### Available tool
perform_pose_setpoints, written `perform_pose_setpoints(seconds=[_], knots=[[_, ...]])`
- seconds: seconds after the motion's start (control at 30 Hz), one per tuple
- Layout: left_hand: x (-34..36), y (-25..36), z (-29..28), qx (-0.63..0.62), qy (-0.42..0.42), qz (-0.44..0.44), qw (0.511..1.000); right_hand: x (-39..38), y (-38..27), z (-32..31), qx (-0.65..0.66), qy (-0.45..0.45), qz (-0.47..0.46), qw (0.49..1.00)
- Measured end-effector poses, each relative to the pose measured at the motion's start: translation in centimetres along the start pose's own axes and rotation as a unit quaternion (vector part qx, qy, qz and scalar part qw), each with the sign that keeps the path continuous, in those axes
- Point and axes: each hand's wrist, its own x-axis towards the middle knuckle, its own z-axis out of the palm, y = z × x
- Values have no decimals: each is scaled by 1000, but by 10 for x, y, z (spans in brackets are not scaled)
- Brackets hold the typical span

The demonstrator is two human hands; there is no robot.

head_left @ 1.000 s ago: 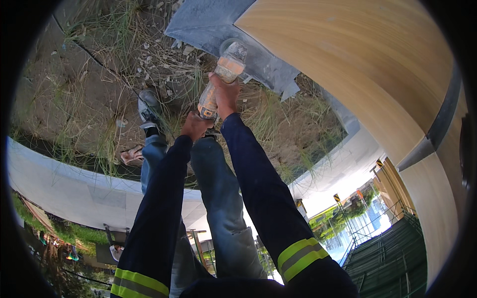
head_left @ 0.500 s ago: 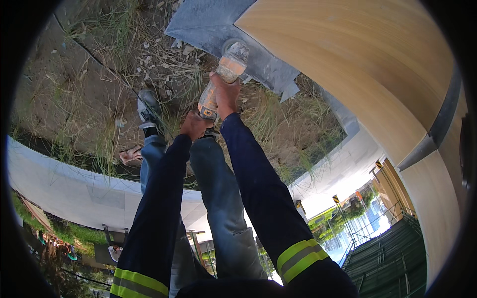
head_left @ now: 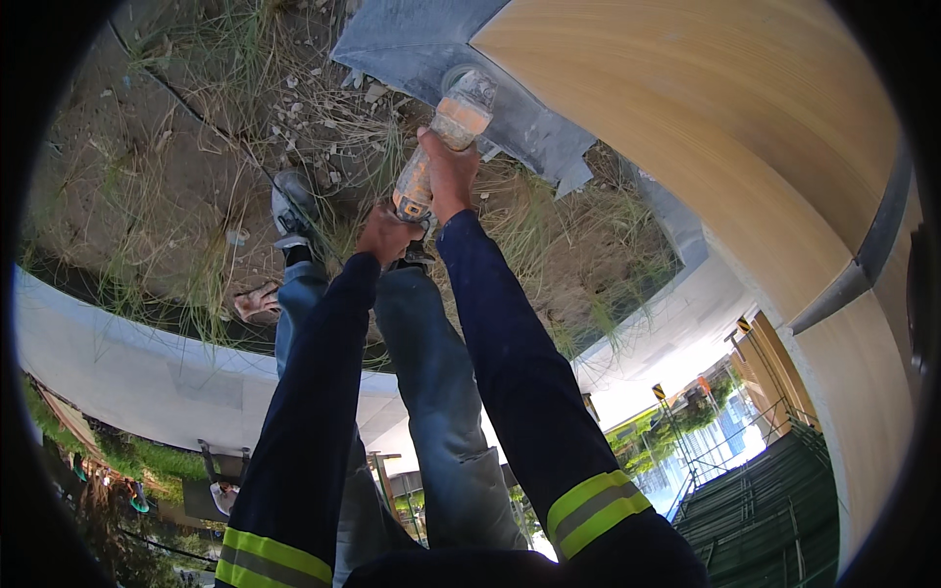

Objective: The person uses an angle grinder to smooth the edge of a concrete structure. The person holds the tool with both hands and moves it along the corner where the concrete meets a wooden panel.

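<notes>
Both my hands grip a dusty orange-and-grey angle grinder [head_left: 414, 184]. My left hand [head_left: 390, 233] is closed round its rear end. Farther forward, my right hand [head_left: 453, 176] wraps the body just behind the head. The grinder's disc [head_left: 459, 76] lies against or just over a grey stone slab [head_left: 534, 132], by the foot of a wood-toned panel wall [head_left: 686, 108]. Whether the disc touches the stone, I cannot tell. The slab's near edge is jagged, with a broken corner.
A black cable [head_left: 186, 106] runs across the dirt toward my shoe [head_left: 294, 204]. Dry grass [head_left: 520, 220] and stone chips [head_left: 333, 147] lie around the slab. A crumpled brownish glove-like thing [head_left: 258, 302] rests near a pale curved kerb [head_left: 196, 338]. Green scaffold netting [head_left: 765, 519] stands behind at the right.
The view has shifted slightly. Both hands stay on the grinder, whose head keeps nearly the same place over the slab's edge.
</notes>
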Motion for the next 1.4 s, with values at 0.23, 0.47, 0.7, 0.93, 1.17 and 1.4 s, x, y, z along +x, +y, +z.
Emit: perform_pose_setpoints(seconds=[0.23, 0.47, 0.7, 0.93, 1.17, 1.4], knots=[[-10, 4, -3, -48, 31, 3, 998, 2, 6, 12, 8, -50, -22, 998], [3, -6, -2, -42, -4, 25, 999, 4, -3, 8, 7, 2, -8, 1000], [-12, -22, -8, -38, 21, 20, 999, -12, 12, 16, 1, -44, -1, 999], [5, 1, -9, -52, 18, 17, 998, 8, -5, 21, 8, -41, -33, 999], [-11, -13, 1, -40, -11, 4, 999, -4, 18, -4, -54, 6, 10, 998], [-6, -15, -3, -86, 23, 7, 996, -8, 6, 18, -8, -57, -23, 998]])
